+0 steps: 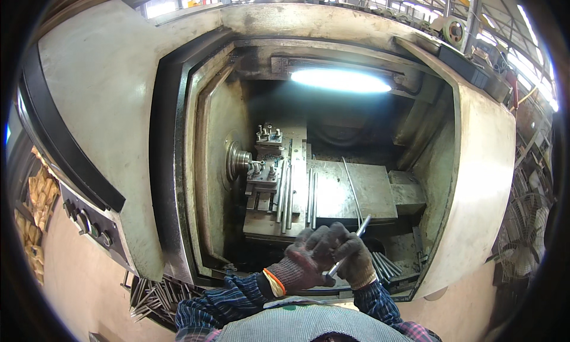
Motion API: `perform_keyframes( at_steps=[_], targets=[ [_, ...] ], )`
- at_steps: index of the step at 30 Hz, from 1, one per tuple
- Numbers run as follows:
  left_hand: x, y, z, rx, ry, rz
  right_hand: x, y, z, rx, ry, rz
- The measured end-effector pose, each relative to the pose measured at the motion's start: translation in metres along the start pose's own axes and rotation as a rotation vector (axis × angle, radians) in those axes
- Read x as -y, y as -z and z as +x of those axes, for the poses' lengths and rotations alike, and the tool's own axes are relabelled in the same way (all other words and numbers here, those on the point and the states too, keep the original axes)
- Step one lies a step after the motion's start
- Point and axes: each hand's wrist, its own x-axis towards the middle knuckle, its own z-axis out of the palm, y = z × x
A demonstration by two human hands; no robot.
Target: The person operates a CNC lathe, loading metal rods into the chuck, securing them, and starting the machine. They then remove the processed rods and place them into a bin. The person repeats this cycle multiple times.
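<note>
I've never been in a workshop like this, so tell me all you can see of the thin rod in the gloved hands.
The rod is a slim, straight, bare metal bar, grey and shiny. It slants up to the right, its upper end free before the machine's opening. Its lower part lies in the right hand, and the left hand meets it there; both wear dark knit gloves. Its lower end is hidden.

Both hands wear dark grey knitted work gloves; the left glove [300, 262] has an orange band at its cuff, toward seven o'clock. The right glove [356, 256] has a paler cuff. Blue plaid sleeves [222, 303] cover both forearms.
</note>
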Motion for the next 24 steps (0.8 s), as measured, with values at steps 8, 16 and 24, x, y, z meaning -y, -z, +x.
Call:
perform_keyframes(
  at_steps=[8, 16, 24],
  targets=[
    [0.013, -0.002, -0.019, -0.534, 0.141, 0.018, 0.004, 0.05, 0.01, -0.679, -0.212, -0.414],
    [0.02, 0.022, -0.073, -0.881, 0.224, -0.046, -0.01, 0.084, 0.111, -0.635, -0.088, -0.772],
    [0.015, 0.037, -0.129, -0.793, 0.386, 0.064, 0.074, 0.144, 0.28, -0.701, -0.216, -0.906]
  ],
)
